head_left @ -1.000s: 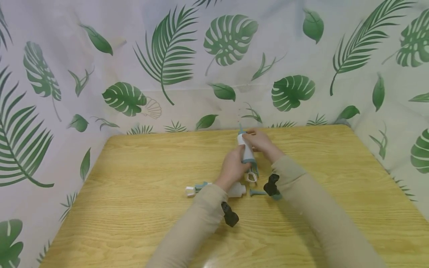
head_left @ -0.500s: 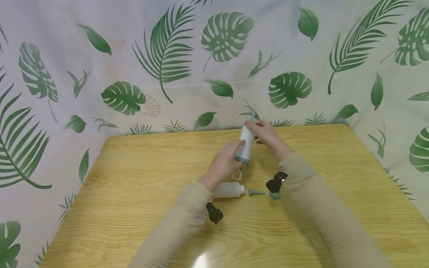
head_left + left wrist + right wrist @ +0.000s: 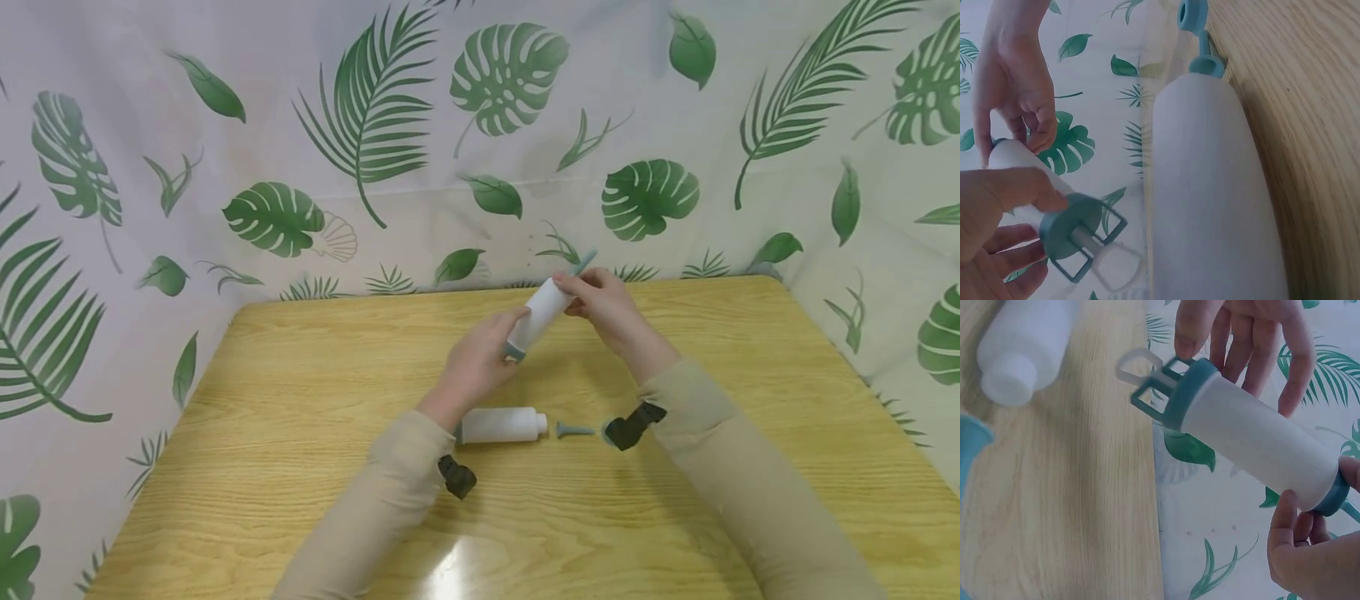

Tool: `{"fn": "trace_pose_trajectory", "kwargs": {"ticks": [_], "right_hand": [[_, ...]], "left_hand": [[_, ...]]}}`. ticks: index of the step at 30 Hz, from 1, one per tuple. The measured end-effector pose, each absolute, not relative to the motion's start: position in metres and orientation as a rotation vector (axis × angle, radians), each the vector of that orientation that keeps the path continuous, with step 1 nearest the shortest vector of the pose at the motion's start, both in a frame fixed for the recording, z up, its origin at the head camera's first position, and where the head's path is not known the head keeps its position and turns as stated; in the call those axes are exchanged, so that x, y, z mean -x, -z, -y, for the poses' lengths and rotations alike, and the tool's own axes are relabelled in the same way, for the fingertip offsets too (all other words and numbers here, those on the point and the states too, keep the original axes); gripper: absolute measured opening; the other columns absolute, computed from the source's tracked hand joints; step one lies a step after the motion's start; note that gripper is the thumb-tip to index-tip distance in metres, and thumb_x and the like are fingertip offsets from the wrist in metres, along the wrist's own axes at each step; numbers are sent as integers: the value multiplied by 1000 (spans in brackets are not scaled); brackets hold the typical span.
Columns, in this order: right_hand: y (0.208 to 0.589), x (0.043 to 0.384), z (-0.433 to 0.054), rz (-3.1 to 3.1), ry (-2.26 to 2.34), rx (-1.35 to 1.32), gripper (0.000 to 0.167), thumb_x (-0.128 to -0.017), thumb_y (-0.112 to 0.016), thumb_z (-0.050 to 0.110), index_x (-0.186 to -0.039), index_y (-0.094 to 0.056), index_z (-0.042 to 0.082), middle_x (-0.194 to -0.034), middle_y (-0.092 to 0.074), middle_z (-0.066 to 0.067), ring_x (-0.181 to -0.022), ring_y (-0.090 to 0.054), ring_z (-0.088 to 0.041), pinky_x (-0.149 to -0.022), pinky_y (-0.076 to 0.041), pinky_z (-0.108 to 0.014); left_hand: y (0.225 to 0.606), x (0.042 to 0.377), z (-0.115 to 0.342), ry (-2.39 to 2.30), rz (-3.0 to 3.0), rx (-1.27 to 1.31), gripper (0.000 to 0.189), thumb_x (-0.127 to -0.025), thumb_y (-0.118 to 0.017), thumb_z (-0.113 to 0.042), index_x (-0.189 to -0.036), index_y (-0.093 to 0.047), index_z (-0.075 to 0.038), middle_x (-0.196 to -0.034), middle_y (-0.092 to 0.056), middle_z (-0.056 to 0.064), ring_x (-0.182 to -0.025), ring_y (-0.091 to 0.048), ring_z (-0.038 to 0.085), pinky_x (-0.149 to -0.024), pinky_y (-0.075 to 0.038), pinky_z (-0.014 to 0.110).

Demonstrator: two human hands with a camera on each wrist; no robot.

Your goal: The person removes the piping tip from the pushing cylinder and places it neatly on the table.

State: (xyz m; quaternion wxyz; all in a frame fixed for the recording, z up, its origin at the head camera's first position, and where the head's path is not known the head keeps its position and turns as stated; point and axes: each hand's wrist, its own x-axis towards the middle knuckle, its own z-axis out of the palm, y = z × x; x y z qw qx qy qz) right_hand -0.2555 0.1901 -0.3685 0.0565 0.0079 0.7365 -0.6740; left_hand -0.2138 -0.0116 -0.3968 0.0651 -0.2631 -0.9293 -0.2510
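Observation:
Both hands hold a large syringe, its white barrel [image 3: 537, 315] tilted above the table. My left hand [image 3: 480, 354] grips the rear end near the teal flange [image 3: 1063, 228]. Two teal finger loops and a pale plunger ring [image 3: 1125, 375] stick out behind that flange. At the front, my right hand [image 3: 611, 312] pinches the barrel beside the teal end cap [image 3: 1333, 497]. A thin teal nozzle [image 3: 585, 261] points up and right, past the right hand. In the right wrist view, several left-hand fingers pass behind the barrel.
On the wooden table [image 3: 315, 358], a second white barrel [image 3: 501, 425] with a narrow neck lies on its side. To its right lie a teal nozzle [image 3: 576, 431] and a teal ring cap [image 3: 606, 433], partly hidden by the right wrist camera. Leaf-printed cloth rises behind the table.
The syringe has turned so its nozzle end swings right and its rear end swings left. My left hand has moved left with it; the right hand has shifted slightly right.

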Motion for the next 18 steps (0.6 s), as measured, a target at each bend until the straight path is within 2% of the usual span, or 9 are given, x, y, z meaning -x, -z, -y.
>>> {"fn": "trace_pose_trajectory", "kwargs": {"ticks": [5,9,14,18], "right_hand": [[370,250,-186,-2128,2157,30,43,-95,-60,28,-121,-40,-1,-116,-45,-10,-87,-53,-14,-81,-50,-22],[374,252,-185,-1997,2221,105,32,-96,-59,22,-114,-42,2,-120,-45,-12,-91,-57,-16,-84,-51,-25],[379,254,-184,-1903,2231,144,26,-96,-58,20,-102,-40,3,-122,-43,-14,-96,-57,-20,-92,-49,-30],[384,257,-186,-1874,2211,180,25,-97,-57,19,-96,-39,3,-123,-43,-15,-99,-57,-21,-94,-47,-33]], "left_hand": [[401,221,14,715,2752,741,76,-78,-80,-20,-142,-40,-15,-130,-54,9,-109,-57,24,-86,-50,37],[404,229,12,646,2677,660,75,-75,-83,-30,-137,-46,-13,-128,-56,8,-110,-57,24,-91,-48,39],[408,237,9,528,2596,591,70,-73,-83,-34,-131,-51,-11,-123,-60,6,-110,-57,23,-92,-46,39],[411,245,7,495,2571,572,67,-74,-84,-31,-129,-53,-11,-122,-61,6,-110,-57,24,-93,-45,40]]}}
